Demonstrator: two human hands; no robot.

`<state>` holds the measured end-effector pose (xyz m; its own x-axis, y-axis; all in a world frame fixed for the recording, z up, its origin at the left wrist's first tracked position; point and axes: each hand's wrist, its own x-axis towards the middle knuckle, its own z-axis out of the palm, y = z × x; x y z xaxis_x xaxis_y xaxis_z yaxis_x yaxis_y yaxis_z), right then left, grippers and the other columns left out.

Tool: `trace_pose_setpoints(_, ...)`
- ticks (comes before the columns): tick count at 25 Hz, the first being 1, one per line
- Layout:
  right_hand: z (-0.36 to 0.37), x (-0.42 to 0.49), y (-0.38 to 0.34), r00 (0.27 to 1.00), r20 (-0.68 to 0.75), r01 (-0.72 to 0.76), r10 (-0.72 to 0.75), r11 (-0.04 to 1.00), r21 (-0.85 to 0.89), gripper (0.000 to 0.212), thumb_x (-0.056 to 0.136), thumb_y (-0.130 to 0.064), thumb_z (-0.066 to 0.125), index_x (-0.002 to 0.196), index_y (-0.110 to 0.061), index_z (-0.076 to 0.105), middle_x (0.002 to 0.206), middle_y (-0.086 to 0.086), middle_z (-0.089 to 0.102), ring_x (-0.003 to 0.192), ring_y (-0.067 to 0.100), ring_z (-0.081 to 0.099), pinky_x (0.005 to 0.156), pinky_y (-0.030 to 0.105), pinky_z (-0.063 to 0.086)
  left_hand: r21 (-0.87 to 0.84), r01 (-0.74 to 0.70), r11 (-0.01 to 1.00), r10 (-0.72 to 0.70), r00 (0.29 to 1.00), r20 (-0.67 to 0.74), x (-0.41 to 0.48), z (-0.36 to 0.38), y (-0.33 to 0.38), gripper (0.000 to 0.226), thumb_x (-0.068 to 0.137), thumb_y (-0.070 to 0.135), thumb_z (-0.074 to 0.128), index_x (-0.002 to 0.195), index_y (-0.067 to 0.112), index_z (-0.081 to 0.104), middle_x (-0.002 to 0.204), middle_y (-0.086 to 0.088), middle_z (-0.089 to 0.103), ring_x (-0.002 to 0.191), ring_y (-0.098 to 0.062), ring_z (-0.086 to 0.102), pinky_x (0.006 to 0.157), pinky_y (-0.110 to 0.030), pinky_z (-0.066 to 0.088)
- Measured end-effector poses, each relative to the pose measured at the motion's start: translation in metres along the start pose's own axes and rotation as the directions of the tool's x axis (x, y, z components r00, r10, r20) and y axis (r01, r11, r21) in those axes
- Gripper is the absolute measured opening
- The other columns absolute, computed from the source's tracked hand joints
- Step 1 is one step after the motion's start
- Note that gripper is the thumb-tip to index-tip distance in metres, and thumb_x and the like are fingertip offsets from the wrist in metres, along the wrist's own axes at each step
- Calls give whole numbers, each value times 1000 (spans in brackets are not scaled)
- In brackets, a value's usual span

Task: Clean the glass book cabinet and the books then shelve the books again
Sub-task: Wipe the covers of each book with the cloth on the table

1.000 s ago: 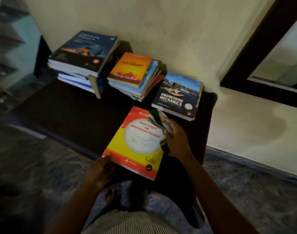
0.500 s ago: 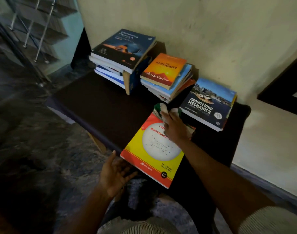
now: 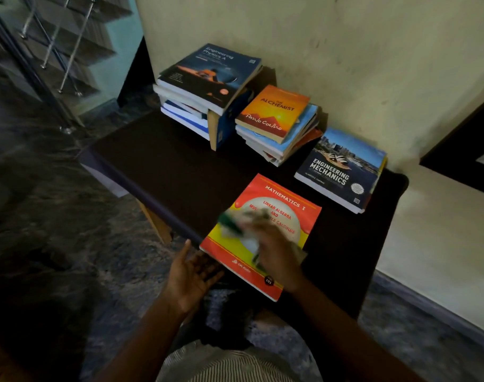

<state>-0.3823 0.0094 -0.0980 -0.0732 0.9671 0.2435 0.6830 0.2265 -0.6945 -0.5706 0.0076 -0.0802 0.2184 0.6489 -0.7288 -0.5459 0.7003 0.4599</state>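
A red and yellow Mathematics I book [image 3: 287,201] lies on the dark table [image 3: 166,172], its near corner over the table's edge. My right hand [image 3: 274,252], blurred by motion, holds a green and white cloth [image 3: 235,224] against the lower cover. My left hand [image 3: 191,274] lies palm up with straight fingers under the book's near left corner. Further back stand a tall stack topped by Engineering Physics [image 3: 207,73], a stack topped by The Alchemist [image 3: 274,111], and Engineering Mechanics [image 3: 342,166].
The table stands against a pale wall [image 3: 373,64]. A dark frame [image 3: 461,150] is on the wall at right. A staircase with a metal railing [image 3: 59,56] rises at upper left. Dark marbled floor [image 3: 56,230] spreads left and below.
My right hand has swept the cloth from the top of the Mathematics book's cover down to its lower part. The left hand stays palm up at the near corner.
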Motion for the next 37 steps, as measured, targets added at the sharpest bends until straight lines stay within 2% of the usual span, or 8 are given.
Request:
trace_pose_setpoints(4,-71,40,86,919,-65,-395,390,912,-114,60,86,10,46,140,-16,41,142,18,39,131,33,38,102,42,41,76,-1,997,5,999,-49,7,-1,-8,18,95,21,45,91,12,60,88,-6,62,83,-21,58,79,-37,46)
trace_pose_setpoints(12,-12,-54,32,996,-92,-30,-8,916,-400,52,81,-16,45,132,-23,48,125,13,56,119,23,43,88,35,46,76,-26,997,34,995,-99,15,2,-15,21,96,20,44,84,10,58,58,-1,67,77,-21,57,80,-36,46)
trace_pose_setpoints(16,10,-90,5,998,-51,19,-34,959,-282,44,82,-25,47,125,-33,53,120,7,61,118,11,43,98,28,35,198,-133,971,168,971,-169,14,16,-16,17,94,13,50,78,10,54,52,-6,63,52,-17,61,59,-32,50)
trace_pose_setpoints(19,-8,-82,-3,985,-76,-144,152,985,99,46,82,-17,40,119,-34,61,127,-4,57,126,-3,39,106,27,33,551,-405,730,524,849,-70,14,27,-17,21,87,4,61,76,15,46,68,-11,56,59,-21,57,56,-33,48)
trace_pose_setpoints(23,-67,-52,-27,940,-201,-192,274,917,351,46,87,-5,41,120,-36,52,132,-11,52,128,4,44,107,31,38,490,-701,517,724,664,187,-2,61,-1,24,87,17,64,81,26,42,74,0,62,68,-20,59,64,-38,51)
trace_pose_setpoints(27,-114,-25,-65,903,-356,-66,241,896,439,47,92,9,43,123,-25,51,131,-17,48,122,-15,40,97,5,33,514,-857,38,857,293,425,-26,84,13,14,82,43,52,86,35,41,71,7,58,61,-2,54,55,-18,42)
trace_pose_setpoints(32,-116,-25,-65,905,-403,19,139,932,363,56,90,1,42,125,-41,51,138,-14,46,132,0,37,107,17,32,405,-788,-465,620,37,784,-2,53,16,26,99,32,38,118,19,49,117,4,61,108,7,47,90,-6,33)
trace_pose_setpoints(37,-90,-26,-48,937,-303,-38,175,911,410,58,90,-6,41,123,-51,50,137,-11,49,132,7,40,108,30,35,201,-774,-600,182,113,977,43,-29,-19,39,105,27,23,125,9,50,145,4,42,131,-14,42,115,-25,19)
